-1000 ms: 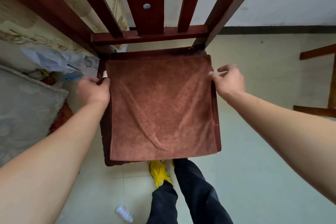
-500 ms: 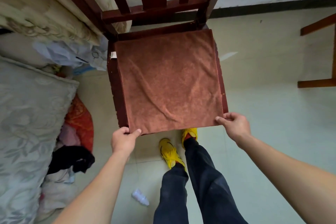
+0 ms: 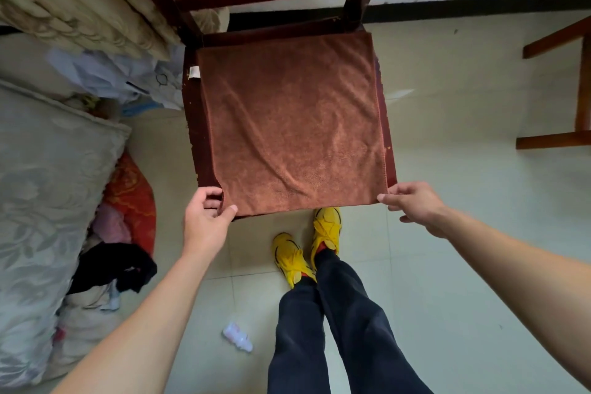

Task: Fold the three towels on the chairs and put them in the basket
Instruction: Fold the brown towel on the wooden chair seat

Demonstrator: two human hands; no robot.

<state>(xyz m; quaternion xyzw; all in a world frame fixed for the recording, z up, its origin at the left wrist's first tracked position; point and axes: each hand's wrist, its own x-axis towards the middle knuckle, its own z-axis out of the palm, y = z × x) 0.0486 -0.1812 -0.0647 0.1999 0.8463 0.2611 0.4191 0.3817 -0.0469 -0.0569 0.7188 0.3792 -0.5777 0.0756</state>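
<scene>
A brown towel [image 3: 292, 125] lies spread flat over the seat of a dark red wooden chair [image 3: 195, 125], with a small white tag at its far left edge. My left hand [image 3: 207, 217] pinches the towel's near left corner between thumb and fingers. My right hand [image 3: 412, 205] pinches the near right corner with its fingertips. No basket is in view, and no other towel shows.
A patterned cushion [image 3: 44, 189] and a heap of clothes [image 3: 118, 233] lie on the left. Part of another wooden chair [image 3: 563, 137] stands at the right. My legs and yellow shoes [image 3: 307, 243] are just below the seat. A small plastic bottle [image 3: 237, 336] lies on the tiled floor.
Both hands came from the towel's far side edges down to its near corners and took hold of them. The view shifted back from the chair.
</scene>
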